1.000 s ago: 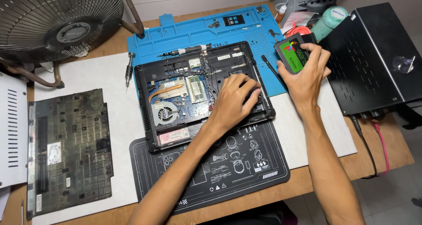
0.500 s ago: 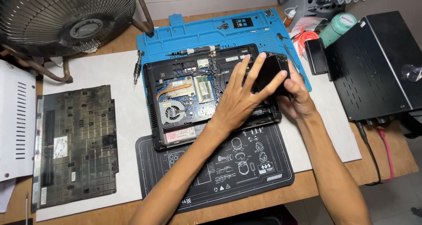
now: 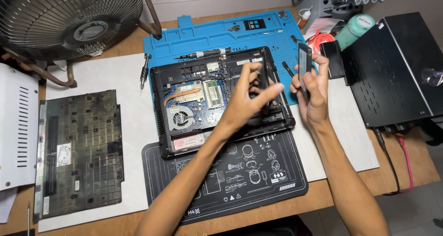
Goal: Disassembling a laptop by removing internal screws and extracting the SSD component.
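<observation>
Head view: right of centre in the frame, the right hand [image 3: 313, 97] holds a thin, flat, dark drive module [image 3: 303, 70] edge-on, pinched between thumb and fingers above the blue work mat [image 3: 194, 35]. The left hand [image 3: 247, 100] hovers half-open with curled fingers, grasping nothing, over the opened laptop base [image 3: 161, 120] at centre. The module appears rigid, light and probably shock-sensitive, so it is best gripped by its long edges, clear of any connector.

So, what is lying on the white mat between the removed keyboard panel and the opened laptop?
In the head view, only a screwdriver lies there, near the top; the rest of the white mat is bare.
</observation>
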